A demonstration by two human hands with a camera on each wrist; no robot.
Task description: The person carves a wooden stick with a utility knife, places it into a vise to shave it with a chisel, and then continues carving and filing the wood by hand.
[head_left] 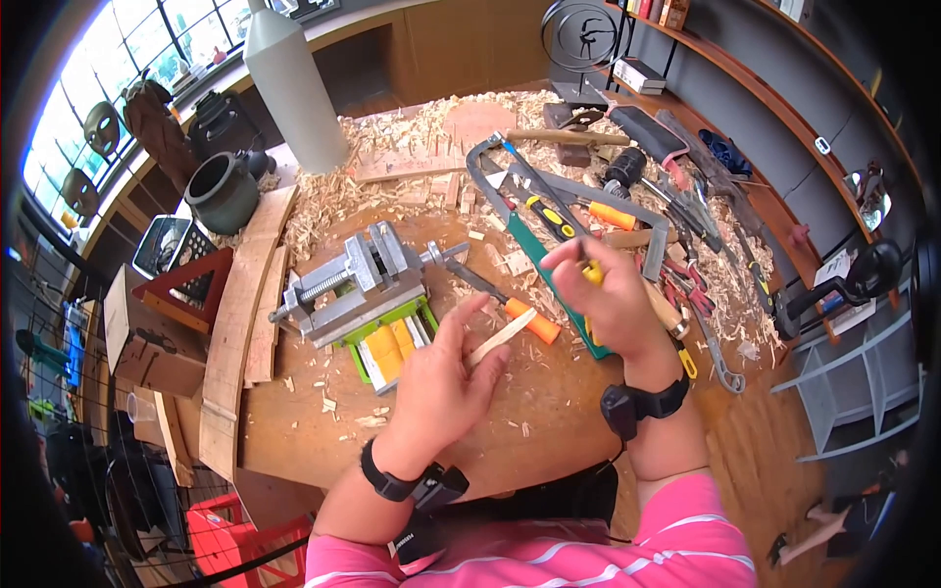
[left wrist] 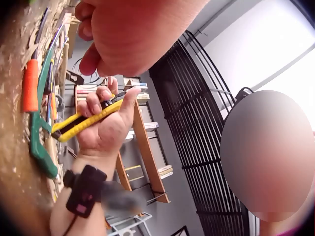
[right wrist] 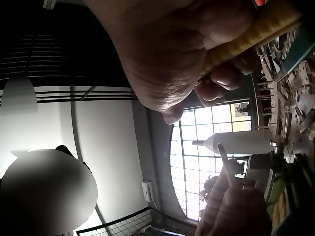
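Observation:
My left hand (head_left: pixel 441 387) pinches a short, pale wooden stick (head_left: pixel 502 338) that points away to the right. To the right, my right hand (head_left: pixel 613 299) is raised above the bench, fingers curled round a hand tool (left wrist: pixel 91 120) with yellow ribbed grips and black parts. I cannot tell its exact kind. In the head view most of that tool is hidden by the hand. A grey metal vise (head_left: pixel 368 269) stands left of the stick. Behind the stick lies a file (head_left: pixel 505 304) with an orange handle.
Wood shavings (head_left: pixel 392 127) cover the back of the wooden workbench (head_left: pixel 294 431). A green tool (head_left: pixel 549 274), a hacksaw (head_left: pixel 485 162), pliers (head_left: pixel 691 289) and several other tools lie at the right. A tall grey bottle (head_left: pixel 294 98) and a dark pot (head_left: pixel 223 196) stand at the back left.

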